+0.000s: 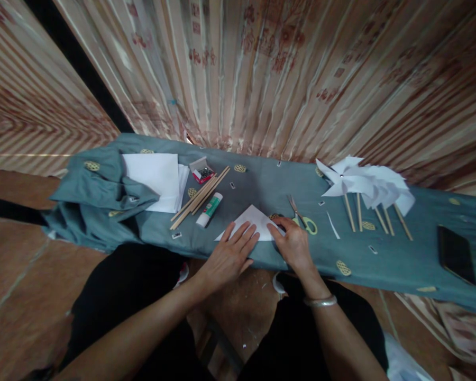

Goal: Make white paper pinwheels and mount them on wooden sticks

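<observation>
A white sheet of paper [254, 216], folded into a triangle, lies at the table's front edge with its point facing away from me. My left hand [232, 248] rests flat on its left half, fingers stretched out. At the triangle's right corner, my right hand [292, 241] pinches the paper between thumb and fingers. Just beyond that hand lie scissors [299, 214] with yellow-green handles, blades pointing away. Left of the paper is a glue stick [209, 210] with a white cap and green label.
Wooden sticks [200, 197] lie by a small open red box [202, 172] of pins. A stack of white paper [153, 177] sits at left, partly under bunched cloth. Several paper pinwheels [365, 182], a paper strip [333, 225] and a phone [456, 254] are at right. A curtain [254, 79] hangs behind.
</observation>
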### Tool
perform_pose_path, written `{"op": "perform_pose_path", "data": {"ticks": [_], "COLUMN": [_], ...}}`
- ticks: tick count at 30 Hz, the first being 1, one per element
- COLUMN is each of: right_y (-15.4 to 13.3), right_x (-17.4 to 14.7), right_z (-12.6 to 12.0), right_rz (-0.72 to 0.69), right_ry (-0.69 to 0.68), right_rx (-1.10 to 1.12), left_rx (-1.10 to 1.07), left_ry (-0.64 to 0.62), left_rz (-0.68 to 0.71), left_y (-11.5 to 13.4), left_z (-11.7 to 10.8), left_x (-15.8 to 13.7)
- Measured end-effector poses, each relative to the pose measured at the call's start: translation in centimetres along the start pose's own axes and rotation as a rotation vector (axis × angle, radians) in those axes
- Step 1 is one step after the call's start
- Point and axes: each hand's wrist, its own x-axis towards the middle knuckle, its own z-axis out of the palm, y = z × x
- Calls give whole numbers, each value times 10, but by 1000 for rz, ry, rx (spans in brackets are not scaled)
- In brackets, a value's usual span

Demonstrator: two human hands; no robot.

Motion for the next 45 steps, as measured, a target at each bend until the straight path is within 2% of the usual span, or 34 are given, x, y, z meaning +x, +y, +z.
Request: {"op": "perform_pose_path", "data": {"ticks": [18,32,39,45], "right_y": [1,3,-4,-9], "right_x": [0,-3,-18,-37], "right_z": [2,5,7,13], "right_rz": [-19,-93,-188,-138], "right_ry": [25,58,130,86], "right_rx": [-9,-69,-144,-157], "left_rx": [-19,-10,6,28], "left_ry": [-19,-36,-68,-98], "left_rz": [-5,1,-4,-2], "left_y": [-3,-3,-1,0], "left_z": [2,3,0,-2], "left_x": [2,2,2,3]}}
